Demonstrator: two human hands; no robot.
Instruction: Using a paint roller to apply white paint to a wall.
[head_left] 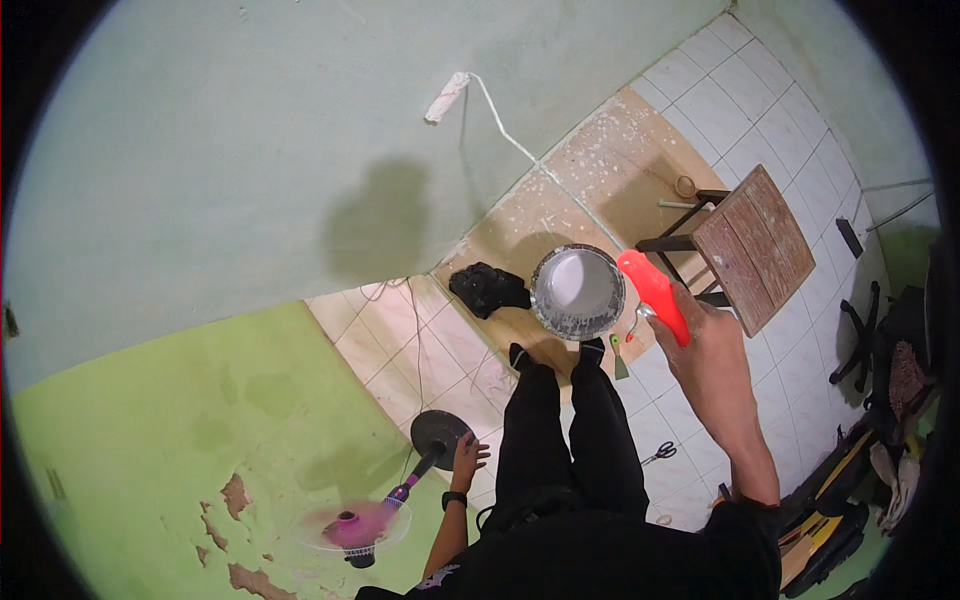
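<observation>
My right hand (708, 362) is closed round the red handle of a paint roller (655, 290). Its long bent wire frame reaches up and left, and the white roller sleeve (446, 98) is against or close to the pale wall (250, 150); I cannot tell which. Below the roller frame, a paint-smeared bucket (578, 292) holds white paint just in front of my feet. Low on the left hangs my left hand (468, 462), empty with its fingers apart. It appears beside the round black base of a fan (440, 440); contact is unclear.
A paint-spotted brown sheet (500, 225) covers floor along the wall. A crumpled black plastic bag (488, 289) lies left of the bucket, a green-handled scraper (618, 356) right of it. A wooden stool (755, 250) stands right; scissors (661, 453) lie on tiles. Pink fan blades (350, 522) look blurred.
</observation>
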